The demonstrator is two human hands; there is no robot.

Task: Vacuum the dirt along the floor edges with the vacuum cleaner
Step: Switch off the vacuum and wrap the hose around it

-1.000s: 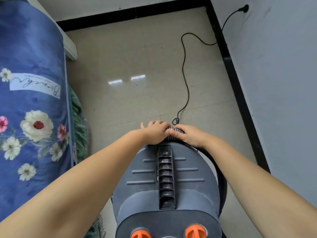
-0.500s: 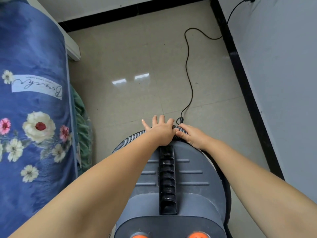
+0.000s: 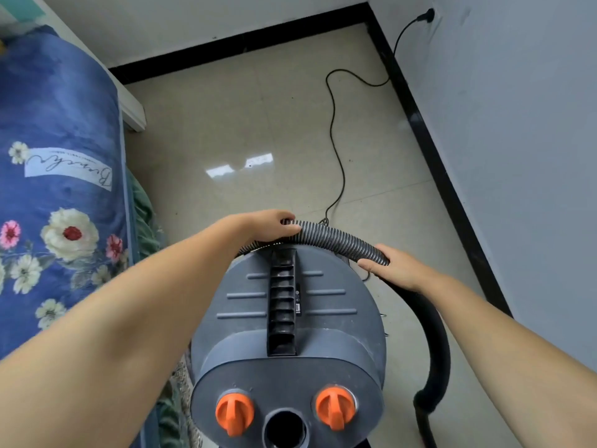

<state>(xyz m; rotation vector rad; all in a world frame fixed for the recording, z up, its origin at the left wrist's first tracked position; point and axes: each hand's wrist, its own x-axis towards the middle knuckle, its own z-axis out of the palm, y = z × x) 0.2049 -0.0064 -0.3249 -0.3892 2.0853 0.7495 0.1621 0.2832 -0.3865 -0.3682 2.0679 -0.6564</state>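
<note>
A grey canister vacuum cleaner (image 3: pixel 290 324) with two orange knobs stands right below me on the beige tiled floor (image 3: pixel 245 118). A grey ribbed hose (image 3: pixel 336 237) arches over its far end. My left hand (image 3: pixel 268 227) grips the hose at its left end. My right hand (image 3: pixel 394 270) holds the hose's right end, where it joins a black tube (image 3: pixel 433 344) curving down the vacuum's right side. The black power cord (image 3: pixel 336 147) runs from behind the vacuum across the floor to a wall plug (image 3: pixel 428 15).
A black skirting strip (image 3: pixel 429 150) lines the floor edge along the right wall and the far wall. A bed with a blue floral cover (image 3: pixel 61 189) fills the left side, with green fabric hanging at its edge.
Both hands have lifted the ribbed hose up off the vacuum's far end. My right hand has slid to the right along it, and my view has pulled back.
</note>
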